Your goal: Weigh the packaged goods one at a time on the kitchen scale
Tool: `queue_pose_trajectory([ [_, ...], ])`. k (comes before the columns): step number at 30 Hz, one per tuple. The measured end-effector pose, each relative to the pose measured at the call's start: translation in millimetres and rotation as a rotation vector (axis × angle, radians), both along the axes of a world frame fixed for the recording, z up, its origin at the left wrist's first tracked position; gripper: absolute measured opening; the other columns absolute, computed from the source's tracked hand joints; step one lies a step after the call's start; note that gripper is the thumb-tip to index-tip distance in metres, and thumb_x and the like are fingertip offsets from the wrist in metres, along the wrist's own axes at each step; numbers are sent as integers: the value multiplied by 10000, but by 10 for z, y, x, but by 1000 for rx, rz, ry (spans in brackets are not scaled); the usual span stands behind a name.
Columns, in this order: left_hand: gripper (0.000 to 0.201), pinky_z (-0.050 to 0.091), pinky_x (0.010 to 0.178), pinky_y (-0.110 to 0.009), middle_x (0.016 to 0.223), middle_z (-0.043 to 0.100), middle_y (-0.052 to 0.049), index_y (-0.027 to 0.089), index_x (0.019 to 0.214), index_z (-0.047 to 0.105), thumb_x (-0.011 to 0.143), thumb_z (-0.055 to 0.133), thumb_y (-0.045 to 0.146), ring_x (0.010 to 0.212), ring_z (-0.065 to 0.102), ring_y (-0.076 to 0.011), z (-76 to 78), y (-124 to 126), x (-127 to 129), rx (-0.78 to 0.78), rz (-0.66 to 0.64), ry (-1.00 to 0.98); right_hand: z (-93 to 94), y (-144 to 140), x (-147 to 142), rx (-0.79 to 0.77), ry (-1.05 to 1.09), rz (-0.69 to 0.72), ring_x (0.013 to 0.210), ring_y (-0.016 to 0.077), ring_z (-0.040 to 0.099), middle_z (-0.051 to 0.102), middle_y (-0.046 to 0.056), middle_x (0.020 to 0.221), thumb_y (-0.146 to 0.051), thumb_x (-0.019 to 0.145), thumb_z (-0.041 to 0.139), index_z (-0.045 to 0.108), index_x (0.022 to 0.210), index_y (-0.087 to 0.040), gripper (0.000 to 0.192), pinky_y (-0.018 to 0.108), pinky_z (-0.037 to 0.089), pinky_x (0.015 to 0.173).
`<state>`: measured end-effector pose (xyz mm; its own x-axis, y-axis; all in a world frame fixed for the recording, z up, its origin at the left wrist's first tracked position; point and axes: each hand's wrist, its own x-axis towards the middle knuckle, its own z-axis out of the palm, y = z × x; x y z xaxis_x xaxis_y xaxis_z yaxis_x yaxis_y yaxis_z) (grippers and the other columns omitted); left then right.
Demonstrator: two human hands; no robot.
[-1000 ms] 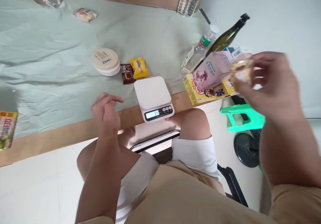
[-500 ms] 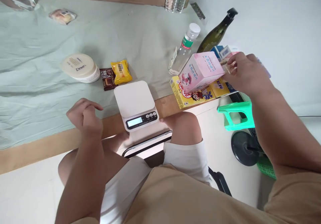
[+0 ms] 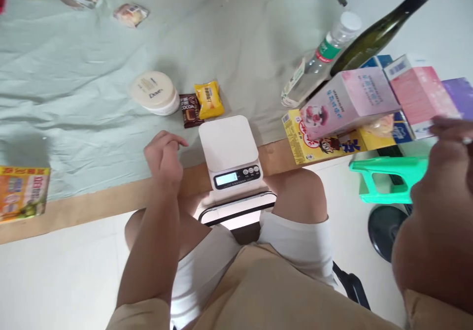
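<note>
My left hand (image 3: 162, 155) hovers at the table's front edge, fingers curled in loosely, holding nothing. Just right of it stands a white kitchen scale (image 3: 229, 145) with a bare platform and a lit display. My right hand (image 3: 449, 143) is blurred at the right edge with nothing seen in it. It is a little right of a clear-wrapped snack packet (image 3: 380, 124), which lies on a yellow box (image 3: 325, 145) under a tilted pink carton (image 3: 347, 101).
Behind the scale lie a Dove jar (image 3: 154, 91), a brown cocoa packet (image 3: 190, 109) and a yellow snack (image 3: 210, 99). A water bottle (image 3: 320, 64), a dark green bottle (image 3: 380, 29) and more cartons (image 3: 419, 93) crowd the right. A green stool (image 3: 388, 177) stands below.
My right hand carried the snack packet to the boxes at the right, let it go there and drew back toward me. The left hand stayed beside the scale.
</note>
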<state>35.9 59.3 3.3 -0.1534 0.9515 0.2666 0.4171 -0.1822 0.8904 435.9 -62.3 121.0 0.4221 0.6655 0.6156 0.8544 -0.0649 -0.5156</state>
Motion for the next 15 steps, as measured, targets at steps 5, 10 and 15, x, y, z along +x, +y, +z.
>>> queue_pose_trajectory([
  [5,259,548,1015,-390,1045,725,-63,243,942,758,918,504,280,1072,677,-238,-96,113,67,-90,-32,6,-395,437,-1170,-131,29,672,1026,275,771,802,96,1073,-270,954,608,721,1063,-279,157,508,620,906],
  [10,303,529,1173,-405,1241,702,-95,241,1120,761,984,503,324,1260,648,-252,-133,182,89,-103,-50,107,-700,1442,-1762,-694,122,683,1314,336,651,708,137,1370,-395,965,574,677,1383,-251,454,571,531,1167],
  [15,391,465,1266,-448,1387,727,-76,253,1279,731,1066,441,407,1389,611,-272,-35,197,89,-115,-158,158,-787,1896,-1875,-806,128,637,1337,356,639,691,151,1453,-455,1027,501,612,1501,-232,535,609,483,1205],
])
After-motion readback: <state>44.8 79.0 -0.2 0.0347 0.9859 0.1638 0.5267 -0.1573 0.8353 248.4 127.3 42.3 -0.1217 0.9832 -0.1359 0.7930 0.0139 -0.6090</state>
